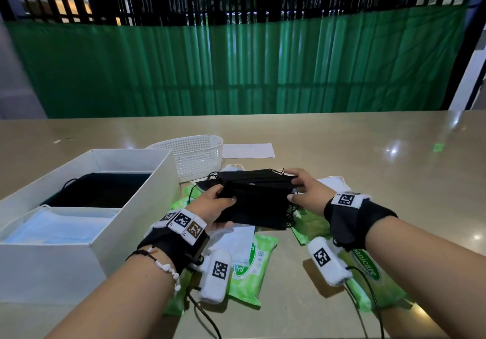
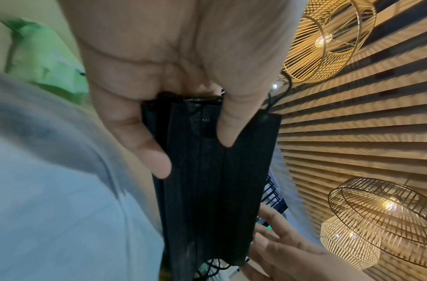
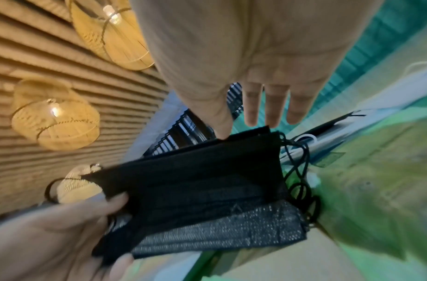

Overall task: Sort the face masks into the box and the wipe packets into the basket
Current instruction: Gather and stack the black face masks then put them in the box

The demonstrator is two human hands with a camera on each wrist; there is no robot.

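Beige tabletop (image 1: pixel 342 154) before a green curtain. Head view: left hand (image 1: pixel 213 207) grips the left end of a stack of black masks (image 1: pixel 259 201), thumb on top, fingers beneath; long axis runs left-right. Right hand (image 1: pixel 307 194) has straight fingers at the stack's right end, squaring it, no clamp. White box (image 1: pixel 163 178) sits just left of the left hand, black and blue masks already inside; white basket (image 1: pixel 194 154) lies beyond. Green wipe packets (image 1: pixel 249 267) lie beneath the hands.

Left wrist view: thumb and fingers (image 2: pixel 145 144) pinch the stack's end.

Right wrist view: right-hand fingertips (image 3: pixel 253 114) sit at the stack's edge, extended. Likely the left hand, being nearer, carries the stack leftward into the box.
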